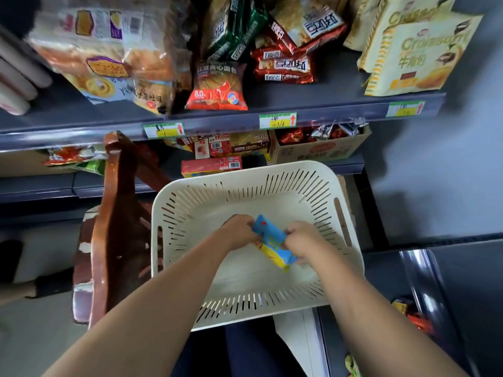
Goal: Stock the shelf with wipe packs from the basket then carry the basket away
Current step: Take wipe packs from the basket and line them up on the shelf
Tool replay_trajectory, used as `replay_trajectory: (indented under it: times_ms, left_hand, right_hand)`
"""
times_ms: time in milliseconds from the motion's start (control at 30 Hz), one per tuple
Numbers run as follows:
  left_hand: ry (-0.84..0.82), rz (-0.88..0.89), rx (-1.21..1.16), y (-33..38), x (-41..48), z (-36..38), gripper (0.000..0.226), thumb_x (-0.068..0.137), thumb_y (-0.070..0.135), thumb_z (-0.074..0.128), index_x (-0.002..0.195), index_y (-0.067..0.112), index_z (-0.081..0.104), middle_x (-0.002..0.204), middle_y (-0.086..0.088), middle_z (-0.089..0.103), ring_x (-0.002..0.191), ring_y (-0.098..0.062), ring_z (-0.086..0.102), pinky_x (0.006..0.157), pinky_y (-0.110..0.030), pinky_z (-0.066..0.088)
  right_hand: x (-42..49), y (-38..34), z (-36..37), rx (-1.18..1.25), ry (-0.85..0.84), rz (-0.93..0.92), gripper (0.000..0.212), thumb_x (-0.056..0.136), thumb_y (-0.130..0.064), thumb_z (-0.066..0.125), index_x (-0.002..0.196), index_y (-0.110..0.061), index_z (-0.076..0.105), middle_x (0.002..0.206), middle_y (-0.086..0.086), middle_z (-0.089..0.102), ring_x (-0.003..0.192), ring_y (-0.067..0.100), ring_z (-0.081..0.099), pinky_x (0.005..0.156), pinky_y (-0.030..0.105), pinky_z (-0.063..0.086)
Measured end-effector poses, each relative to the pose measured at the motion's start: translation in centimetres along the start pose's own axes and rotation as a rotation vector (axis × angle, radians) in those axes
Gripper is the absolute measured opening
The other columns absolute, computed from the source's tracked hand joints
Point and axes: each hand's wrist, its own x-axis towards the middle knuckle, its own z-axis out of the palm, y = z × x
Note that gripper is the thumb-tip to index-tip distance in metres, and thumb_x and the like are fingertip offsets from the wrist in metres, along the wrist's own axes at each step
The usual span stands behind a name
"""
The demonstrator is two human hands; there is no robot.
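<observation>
A cream slotted plastic basket (pixel 245 191) sits low in front of the dark blue shelf (pixel 245 119). Inside it lie blue and yellow wipe packs (pixel 272 242), blurred so their number is unclear. My left hand (pixel 239 231) grips the upper left end of the blue pack. My right hand (pixel 302 239) closes on the packs' right side. Both forearms reach down into the basket. Apart from the packs, the basket floor looks bare.
Snack and bread bags (pixel 217 85) crowd the upper shelf, with croissant bags (pixel 413 55) at the right. Boxes and a carton (pixel 318 148) fill the lower shelf. A brown wooden chair (pixel 114 213) stands left of the basket. Another person's foot (pixel 40 287) shows at far left.
</observation>
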Motion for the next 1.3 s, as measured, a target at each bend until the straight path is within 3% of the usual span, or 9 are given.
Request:
replay_trajectory:
  times_ms: [133,233,333,500,667,833,1000,1100,1300]
  left_hand:
    - [0.068,-0.044,-0.256,1.0,-4.8,-3.6,0.011,0.087,0.017,0.079,0.088,0.009,0.071,0.082,-0.006,0.06,0.078,-0.021,0.053,0.066,-0.028,0.045]
    - [0.124,-0.019,-0.466,3.4,-9.7,-6.7,0.004,0.09,0.016,0.077,0.092,0.015,0.073,0.088,-0.006,0.07,0.082,-0.016,0.062,0.07,-0.028,0.056]
    - [0.202,0.04,-0.574,6.5,-13.8,-9.8,0.007,0.09,0.014,0.077,0.094,0.014,0.072,0.086,-0.004,0.07,0.077,-0.012,0.063,0.071,-0.03,0.059]
    - [0.313,0.148,-0.687,10.3,-18.8,-13.5,0.012,0.088,0.012,0.08,0.095,0.014,0.071,0.09,-0.003,0.07,0.073,-0.012,0.063,0.064,-0.03,0.058]
    - [0.272,0.354,-0.631,14.4,-23.5,-15.7,0.007,0.09,0.015,0.078,0.094,0.013,0.072,0.09,-0.003,0.075,0.075,-0.012,0.066,0.067,-0.029,0.057]
    - [0.212,0.55,-0.545,18.9,-28.3,-16.0,0.007,0.09,0.02,0.079,0.095,0.016,0.075,0.092,-0.006,0.078,0.082,-0.024,0.077,0.08,-0.046,0.064]
    - [0.09,0.747,-0.495,22.4,-33.5,-12.2,0.009,0.091,0.01,0.076,0.1,0.007,0.074,0.088,-0.004,0.078,0.066,-0.006,0.07,0.056,-0.017,0.054]
    - [-0.004,0.849,-0.475,24.3,-35.9,-8.7,0.002,0.09,0.006,0.076,0.092,0.005,0.074,0.078,-0.004,0.074,0.058,-0.007,0.062,0.053,-0.018,0.05]
    - [-0.214,1.017,-0.391,28.9,-43.3,-1.2,0.004,0.094,0.007,0.071,0.09,0.008,0.07,0.073,0.007,0.075,0.065,-0.005,0.068,0.065,-0.028,0.056]
  right_hand:
    - [-6.2,-0.6,-4.3,0.686,-0.117,0.009,0.024,0.09,-0.009,0.074,0.112,-0.016,0.066,0.104,0.008,0.071,0.093,0.024,0.066,0.083,0.042,0.059]
    - [-11.1,-1.5,-7.0,0.864,-0.09,-0.077,0.027,0.09,-0.012,0.075,0.116,-0.014,0.069,0.112,0.011,0.075,0.103,0.029,0.071,0.088,0.045,0.059]
    - [-16.3,-3.1,-9.0,0.99,-0.057,-0.165,0.022,0.09,-0.001,0.07,0.108,-0.013,0.071,0.108,0.013,0.076,0.102,0.031,0.073,0.083,0.042,0.058]
    - [-23.0,-5.4,-11.1,1.049,0.15,-0.292,0.033,0.088,0.008,0.063,0.107,-0.018,0.073,0.104,0.009,0.077,0.098,0.028,0.073,0.079,0.041,0.06]
    - [-29.9,-5.2,-12.6,0.916,0.571,-0.435,0.032,0.088,0.003,0.067,0.09,-0.028,0.069,0.093,-0.001,0.078,0.088,0.018,0.076,0.079,0.041,0.063]
    - [-36.1,-2.6,-13.4,0.855,0.875,-0.494,0.032,0.089,-0.007,0.07,0.11,-0.03,0.068,0.1,-0.01,0.072,0.094,0.01,0.071,0.086,0.044,0.061]
    - [-41.8,3.0,-12.0,0.935,1.123,-0.443,0.031,0.083,-0.009,0.072,0.105,-0.031,0.069,0.102,-0.007,0.073,0.096,0.011,0.07,0.084,0.047,0.061]
    - [-45.7,6.8,-10.7,0.964,1.289,-0.404,0.033,0.078,-0.008,0.068,0.1,-0.034,0.07,0.099,-0.005,0.075,0.095,0.014,0.071,0.085,0.047,0.06]
    - [-54.4,14.1,-7.8,1.001,1.594,-0.259,0.042,0.085,0.003,0.062,0.119,-0.021,0.072,0.099,-0.008,0.074,0.092,0.012,0.07,0.086,0.038,0.059]
